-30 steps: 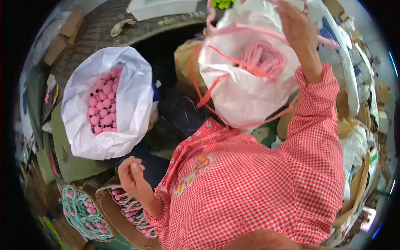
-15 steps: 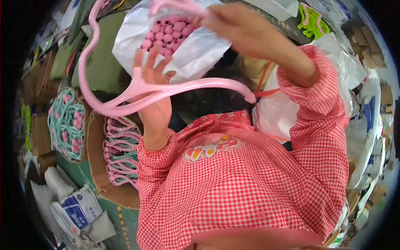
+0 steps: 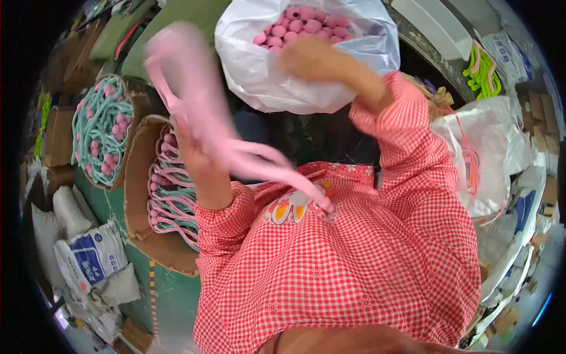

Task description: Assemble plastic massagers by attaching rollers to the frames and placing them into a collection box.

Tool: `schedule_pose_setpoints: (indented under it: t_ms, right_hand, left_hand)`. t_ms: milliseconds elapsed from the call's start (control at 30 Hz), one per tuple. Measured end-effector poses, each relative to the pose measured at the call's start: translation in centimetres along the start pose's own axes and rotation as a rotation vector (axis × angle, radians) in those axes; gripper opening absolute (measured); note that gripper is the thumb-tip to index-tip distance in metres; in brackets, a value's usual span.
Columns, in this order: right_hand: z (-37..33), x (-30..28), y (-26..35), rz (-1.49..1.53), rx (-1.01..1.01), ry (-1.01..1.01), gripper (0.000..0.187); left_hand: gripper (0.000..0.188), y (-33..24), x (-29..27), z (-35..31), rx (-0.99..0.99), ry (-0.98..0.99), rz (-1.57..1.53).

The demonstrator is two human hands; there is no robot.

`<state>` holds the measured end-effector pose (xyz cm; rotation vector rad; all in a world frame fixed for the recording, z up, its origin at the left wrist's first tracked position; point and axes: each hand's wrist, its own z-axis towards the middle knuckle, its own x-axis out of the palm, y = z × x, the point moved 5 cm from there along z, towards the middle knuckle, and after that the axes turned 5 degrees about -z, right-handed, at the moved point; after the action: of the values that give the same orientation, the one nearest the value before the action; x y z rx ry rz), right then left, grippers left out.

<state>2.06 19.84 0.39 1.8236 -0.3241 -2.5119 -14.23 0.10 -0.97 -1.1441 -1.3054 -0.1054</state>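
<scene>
In my left hand (image 3: 200, 162) is a thick, glossy pink tube (image 3: 253, 162), bent into a loop. The loop end rises up and away, blurred by motion, while the thin loose end hangs in front of my checked smock. My fingers close round the tube near its middle and are partly hidden by it. My right hand (image 3: 309, 59) reaches over the near part of a white plastic bag (image 3: 253, 76) with many pink balls (image 3: 303, 25) in it. Motion smears that hand, so I cannot tell its fingers' pose or whether it touches a ball.
At left, a cardboard box (image 3: 137, 200) holds pink and mint cords with pink balls. Another box (image 3: 138, 109) beside it is full of mint cords. White sacks (image 3: 97, 259) lie on the green floor. Lime cords (image 3: 483, 74) and a white bag (image 3: 480, 153) are at right.
The pink tube has swung from a wide curve across me to a bunched loop at my left. My left hand has closed round it. My right hand has moved from the tube's upper part to the ball bag.
</scene>
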Motion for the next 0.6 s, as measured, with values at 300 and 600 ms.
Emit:
schedule_pose_setpoints:
  t_ms: [300, 600]
  right_hand:
    - [-0.7, 5.4, -19.0, -0.247, 0.837, -0.065, 0.031]
    - [-1.4, -3.2, -5.5, 0.077, 0.857, -0.496, 0.054]
  left_hand:
    - [0.052, -0.4, 1.7, 0.3, -0.221, 0.274, 0.043]
    - [0.04, -0.1, -0.2, -1.7, -0.173, 0.229, 0.177]
